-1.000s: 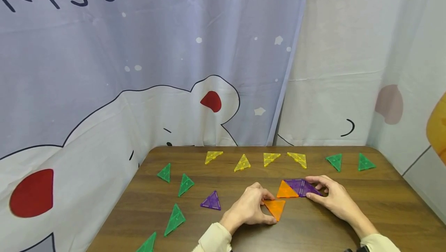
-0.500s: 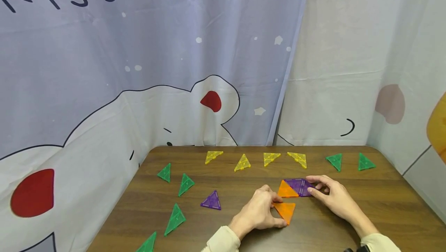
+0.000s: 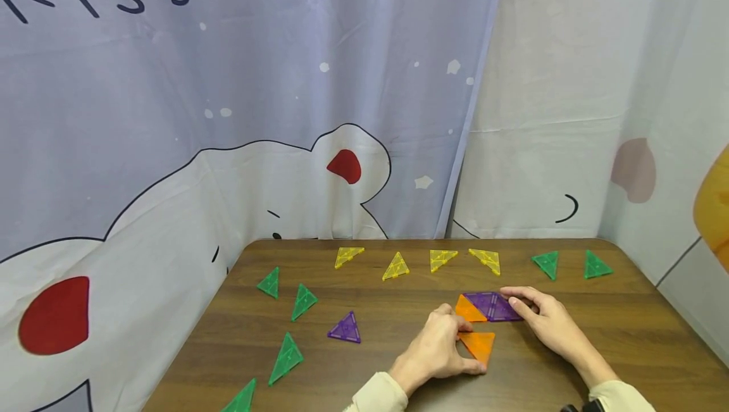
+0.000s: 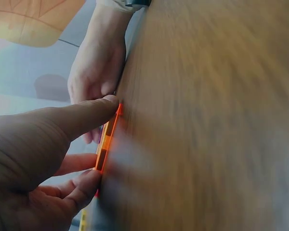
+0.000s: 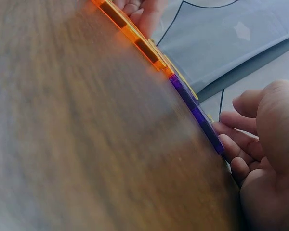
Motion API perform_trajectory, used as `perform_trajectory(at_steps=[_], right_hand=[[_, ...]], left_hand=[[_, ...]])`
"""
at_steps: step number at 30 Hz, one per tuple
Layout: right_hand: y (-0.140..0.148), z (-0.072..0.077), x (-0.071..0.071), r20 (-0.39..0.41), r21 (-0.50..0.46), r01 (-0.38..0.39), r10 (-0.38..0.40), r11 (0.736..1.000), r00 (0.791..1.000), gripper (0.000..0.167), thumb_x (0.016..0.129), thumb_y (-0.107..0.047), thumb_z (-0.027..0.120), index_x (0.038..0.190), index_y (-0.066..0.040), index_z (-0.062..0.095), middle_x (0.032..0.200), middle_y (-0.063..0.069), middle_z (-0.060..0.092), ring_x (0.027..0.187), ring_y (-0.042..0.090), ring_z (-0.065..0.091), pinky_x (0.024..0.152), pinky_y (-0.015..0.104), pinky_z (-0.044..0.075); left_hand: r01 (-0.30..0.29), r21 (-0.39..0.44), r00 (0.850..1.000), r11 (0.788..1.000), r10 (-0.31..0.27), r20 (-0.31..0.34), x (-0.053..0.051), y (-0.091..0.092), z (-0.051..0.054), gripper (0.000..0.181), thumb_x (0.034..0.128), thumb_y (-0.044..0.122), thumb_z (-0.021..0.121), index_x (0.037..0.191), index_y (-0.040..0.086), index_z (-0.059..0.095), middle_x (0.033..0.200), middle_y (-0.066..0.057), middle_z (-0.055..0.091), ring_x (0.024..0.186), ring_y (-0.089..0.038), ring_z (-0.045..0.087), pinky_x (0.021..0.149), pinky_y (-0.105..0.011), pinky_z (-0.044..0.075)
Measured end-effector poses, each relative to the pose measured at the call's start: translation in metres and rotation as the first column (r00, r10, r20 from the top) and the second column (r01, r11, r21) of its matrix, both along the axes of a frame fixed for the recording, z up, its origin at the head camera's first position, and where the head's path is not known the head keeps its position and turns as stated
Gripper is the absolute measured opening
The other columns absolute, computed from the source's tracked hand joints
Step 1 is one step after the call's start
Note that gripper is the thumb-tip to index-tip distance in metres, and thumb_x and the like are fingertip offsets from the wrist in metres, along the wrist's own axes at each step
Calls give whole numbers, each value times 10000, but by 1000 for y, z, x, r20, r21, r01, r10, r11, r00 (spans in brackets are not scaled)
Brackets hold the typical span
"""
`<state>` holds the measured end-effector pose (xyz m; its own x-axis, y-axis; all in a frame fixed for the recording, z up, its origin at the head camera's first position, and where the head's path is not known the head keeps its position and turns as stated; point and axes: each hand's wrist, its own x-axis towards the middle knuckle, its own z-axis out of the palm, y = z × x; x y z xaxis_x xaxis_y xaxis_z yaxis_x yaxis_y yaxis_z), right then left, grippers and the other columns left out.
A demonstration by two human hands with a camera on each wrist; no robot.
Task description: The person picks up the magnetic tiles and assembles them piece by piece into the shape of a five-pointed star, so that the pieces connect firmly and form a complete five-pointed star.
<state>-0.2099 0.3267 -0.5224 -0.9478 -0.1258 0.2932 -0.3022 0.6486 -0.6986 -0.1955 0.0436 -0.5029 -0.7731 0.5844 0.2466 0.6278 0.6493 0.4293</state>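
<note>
In the head view my left hand (image 3: pixel 441 345) pinches an orange triangular magnetic tile (image 3: pixel 479 345) between thumb and fingers, just in front of a joined row. The left wrist view shows that orange tile (image 4: pixel 105 139) edge-on, with the thumb at one end and fingers at the other. The row has an orange triangle tile (image 3: pixel 468 312) at its left and purple triangle tiles (image 3: pixel 490 304) to the right. Beside the row's right end is my right hand (image 3: pixel 543 317), its fingers at the purple tile (image 5: pixel 198 115). Its thumb stands off the tile in the right wrist view.
Several yellow triangle tiles (image 3: pixel 395 266) lie along the table's back edge. Green triangle tiles are at the back right (image 3: pixel 597 265) and down the left side (image 3: pixel 286 358). A lone purple triangle tile (image 3: pixel 346 328) lies left of my left hand. A printed curtain (image 3: pixel 342 83) hangs behind the table.
My left hand has slid the orange tile rightward and slightly nearer, to below the row. My right hand stays by the row's right end; its thumb has shifted slightly.
</note>
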Motion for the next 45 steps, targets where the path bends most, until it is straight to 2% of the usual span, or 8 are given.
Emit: perform_trajectory(at_steps=[6,9,13,20,28,34,39,45], right_hand=[[1,1,-1,-25,28,2,-2,1000,1000,266,1166,-224,615,1371,-178,777,1359,57,781,1158,91,692,889,246,562],[2,0,-1,-21,37,3,-2,999,1000,275,1176,-233,593,1376,-180,775,1364,49,780,1220,87,682,943,235,557],[3,-1,-2,-4,35,7,-6,999,1000,294,1186,-272,573,1386,-181,769,1377,48,775,1229,57,666,957,233,551],[4,-1,-2,8,27,16,-16,1000,1000,305,1186,-300,573,1391,-186,767,1380,45,772,1213,39,658,941,242,556],[2,-1,-1,25,-1,14,-14,1000,1000,305,1178,-300,593,1398,-173,761,1365,72,775,1087,44,690,880,254,565],[1,-2,-1,-4,24,20,-20,1000,1000,304,1182,-312,583,1385,-190,774,1365,55,778,1192,42,671,943,219,544],[0,0,0,1,21,27,-27,999,1000,309,1186,-322,573,1380,-197,778,1360,34,781,1260,66,655,983,166,498],[0,2,0,16,25,32,-32,999,999,312,1187,-319,568,1386,-193,773,1376,38,773,1294,149,659,1002,186,495]], left_hand=[[-45,15,999,999,45,13,2,9,-1,626,730,512,1055,1195,141,857,1055,75,644,938,22,552,844,-72,502],[-62,16,998,998,62,7,3,12,-2,618,726,514,1056,1187,154,859,1071,79,648,968,4,565,853,-81,504],[-78,12,997,997,79,-1,4,15,-3,615,721,520,1058,1187,169,862,1073,88,641,990,-18,567,856,-95,502],[-117,18,993,993,116,29,6,27,-2,625,726,513,1056,1203,163,854,1125,83,638,1059,-41,582,937,-133,530],[-127,2,991,992,127,-38,7,44,-4,597,735,543,1041,1166,176,849,1128,85,667,1078,-62,598,957,-137,526],[-142,-31,988,989,139,-66,7,54,-4,596,749,578,1020,1167,193,838,1107,103,649,1057,-26,561,947,-105,507],[-135,-33,989,990,133,-65,8,59,-4,593,762,568,1016,1192,201,836,1094,102,619,1025,-7,537,910,-97,504],[-124,-30,990,992,122,-72,7,63,-3,574,775,559,1011,1199,218,828,1100,107,614,1041,-9,533,910,-101,500]])
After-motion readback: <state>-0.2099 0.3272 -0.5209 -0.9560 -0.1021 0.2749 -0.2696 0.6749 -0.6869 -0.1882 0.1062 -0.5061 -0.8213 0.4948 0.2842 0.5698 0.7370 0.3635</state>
